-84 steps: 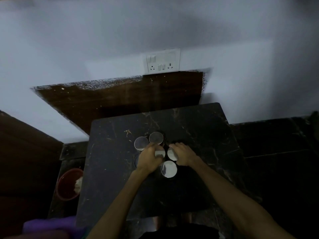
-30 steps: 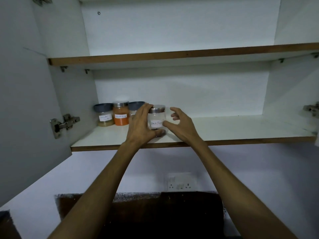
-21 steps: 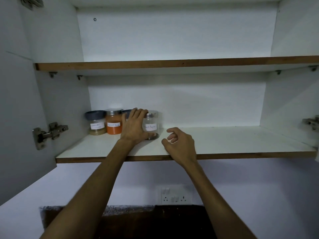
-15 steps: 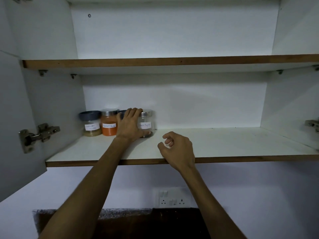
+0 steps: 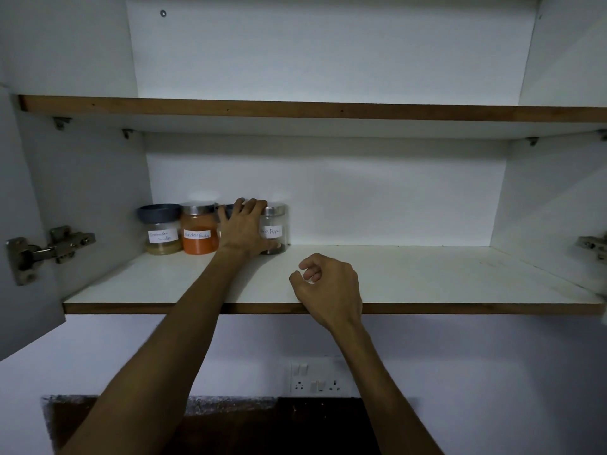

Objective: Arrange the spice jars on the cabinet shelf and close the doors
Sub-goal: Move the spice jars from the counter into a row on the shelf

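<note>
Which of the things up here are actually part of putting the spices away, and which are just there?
Part of the job:
pepper jar, under the left hand
orange jar
pale jar
lower shelf
door hinge

Just there:
wall socket
upper shelf
right hand, holding nothing

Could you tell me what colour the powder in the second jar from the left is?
Orange, head view.
</note>
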